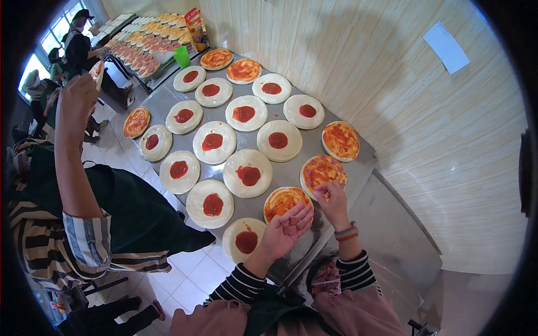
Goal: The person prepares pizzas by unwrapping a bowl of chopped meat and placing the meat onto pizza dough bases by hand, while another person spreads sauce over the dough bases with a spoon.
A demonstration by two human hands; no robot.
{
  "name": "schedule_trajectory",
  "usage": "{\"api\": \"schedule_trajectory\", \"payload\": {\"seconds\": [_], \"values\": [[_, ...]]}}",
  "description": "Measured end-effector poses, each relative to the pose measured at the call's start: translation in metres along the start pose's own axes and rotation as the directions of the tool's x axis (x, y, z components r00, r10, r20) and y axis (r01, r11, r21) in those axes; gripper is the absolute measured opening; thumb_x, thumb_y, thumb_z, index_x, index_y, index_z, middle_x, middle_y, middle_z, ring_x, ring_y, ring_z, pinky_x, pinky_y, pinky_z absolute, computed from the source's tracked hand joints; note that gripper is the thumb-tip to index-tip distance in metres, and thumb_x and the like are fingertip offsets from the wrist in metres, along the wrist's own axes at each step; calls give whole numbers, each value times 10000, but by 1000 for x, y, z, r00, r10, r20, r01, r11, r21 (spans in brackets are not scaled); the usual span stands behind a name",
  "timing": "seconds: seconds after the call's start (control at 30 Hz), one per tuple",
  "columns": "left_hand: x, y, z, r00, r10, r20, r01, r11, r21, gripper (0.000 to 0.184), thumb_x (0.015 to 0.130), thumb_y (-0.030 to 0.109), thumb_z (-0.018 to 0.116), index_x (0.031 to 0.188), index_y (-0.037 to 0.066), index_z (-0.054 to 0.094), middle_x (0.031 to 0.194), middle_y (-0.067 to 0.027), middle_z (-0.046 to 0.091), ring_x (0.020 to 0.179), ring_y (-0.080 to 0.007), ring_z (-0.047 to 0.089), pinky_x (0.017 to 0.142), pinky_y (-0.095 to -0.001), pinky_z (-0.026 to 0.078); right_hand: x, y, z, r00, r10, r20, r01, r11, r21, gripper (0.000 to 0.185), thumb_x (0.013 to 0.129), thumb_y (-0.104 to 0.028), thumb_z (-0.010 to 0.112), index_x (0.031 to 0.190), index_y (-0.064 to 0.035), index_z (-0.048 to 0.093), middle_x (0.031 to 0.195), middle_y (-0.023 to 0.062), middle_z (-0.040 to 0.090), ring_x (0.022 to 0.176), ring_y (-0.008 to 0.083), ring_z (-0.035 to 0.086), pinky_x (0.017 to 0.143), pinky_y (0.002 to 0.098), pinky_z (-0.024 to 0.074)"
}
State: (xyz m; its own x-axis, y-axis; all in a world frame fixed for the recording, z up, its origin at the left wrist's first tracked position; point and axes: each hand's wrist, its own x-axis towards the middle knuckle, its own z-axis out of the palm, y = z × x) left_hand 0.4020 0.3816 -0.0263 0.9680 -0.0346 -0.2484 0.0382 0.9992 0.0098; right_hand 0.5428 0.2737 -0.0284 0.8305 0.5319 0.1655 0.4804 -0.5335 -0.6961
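My left hand (284,231) is turned palm up, with several small squares of pink diced ham (292,228) lying on it. It is in front of a pizza base spread with sauce (281,203). Over the near edge of another sauced base (321,169), my right hand (333,203) has its fingers pinched together; what is between them is hidden. Ham squares are scattered on that base. Close to my body, below the table edge, more diced ham (327,278) fills a container that my right sleeve partly covers.
Several dough rounds with a central sauce spot (247,175) cover the metal table (224,115). A co-worker in a green apron (131,196) stands left, one arm raised. A green cup (181,57) and red pouch (196,29) stand at the back. A wall borders the right.
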Motion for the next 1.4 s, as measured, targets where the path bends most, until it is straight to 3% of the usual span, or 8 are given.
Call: {"api": "schedule_trajectory", "payload": {"seconds": [0.03, 0.13, 0.4, 0.47, 0.87, 1.07, 1.23, 1.4], "values": [[2, -1, 0, 999, 10, 31, -10, 1000, 18, 492, 825, 151, 305, 1286, -12, 240, 1310, -158, 313, 1209, -244, 320, 1030, -357, 220, -4, -12, -9, 993, -3, 121, -21, 980, 197, 166, 651, -162, 650, 750, -52, 575, 781, 88, 496, 723, 261, 505, 665, 356, 400], [5, -4, -1, 1000, 20, 14, -21, 994, 104, 497, 823, 150, 313, 1291, 3, 236, 1311, -145, 315, 1207, -235, 323, 1015, -353, 240, -20, -42, -31, 942, -183, 279, 151, 979, 134, 174, 646, -156, 657, 758, -51, 576, 770, 84, 490, 725, 252, 497, 663, 348, 393], [10, -11, 11, 998, 49, -28, -44, 984, 175, 482, 807, 60, 330, 1281, 16, 256, 1291, -127, 343, 1153, -203, 391, 971, -338, 306, -34, -44, -39, 960, -158, 231, 138, 985, 99, 124, 647, -132, 663, 728, -57, 607, 691, 69, 512, 687, 223, 504, 614, 313, 402], [9, -14, 10, 995, 90, -42, -71, 938, 340, 426, 813, 6, 375, 1236, 11, 328, 1236, -121, 405, 1090, -184, 452, 939, -311, 360, -35, -42, -39, 960, -159, 228, 129, 982, 139, 118, 649, -131, 663, 719, -52, 610, 672, 67, 522, 665, 222, 510, 601, 309, 405], [8, -20, -10, 936, 233, -264, -105, 900, 423, 213, 805, 30, 531, 1012, 7, 484, 994, -108, 557, 893, -170, 563, 797, -286, 475, -32, -35, -32, 975, -110, 193, 80, 984, 161, 96, 664, -103, 660, 715, -28, 626, 657, 80, 541, 571, 207, 521, 541, 279, 414], [7, -16, -5, 920, 253, -300, -119, 909, 400, 178, 799, 34, 542, 969, 24, 491, 922, -90, 582, 844, -166, 580, 763, -283, 484, -16, 13, -21, 989, 126, 82, -145, 947, 286, 103, 665, -94, 652, 709, -13, 605, 646, 89, 527, 551, 213, 506, 542, 281, 414], [5, -16, -4, 913, 273, -304, -127, 897, 423, 178, 793, 35, 555, 958, 30, 492, 926, -89, 580, 839, -164, 581, 753, -282, 487, 1, 55, -9, 993, 90, 81, -79, 988, -133, 113, 640, -100, 653, 690, -20, 592, 708, 101, 527, 711, 256, 525, 656, 345, 421], [7, -17, -4, 913, 279, -298, -133, 893, 430, 171, 792, 40, 560, 946, 35, 488, 916, -83, 581, 826, -158, 582, 751, -279, 486, 5, 45, -7, 995, 52, 83, -25, 954, -299, 100, 639, -101, 649, 678, -36, 583, 763, 98, 516, 781, 272, 515, 691, 372, 413]]}}
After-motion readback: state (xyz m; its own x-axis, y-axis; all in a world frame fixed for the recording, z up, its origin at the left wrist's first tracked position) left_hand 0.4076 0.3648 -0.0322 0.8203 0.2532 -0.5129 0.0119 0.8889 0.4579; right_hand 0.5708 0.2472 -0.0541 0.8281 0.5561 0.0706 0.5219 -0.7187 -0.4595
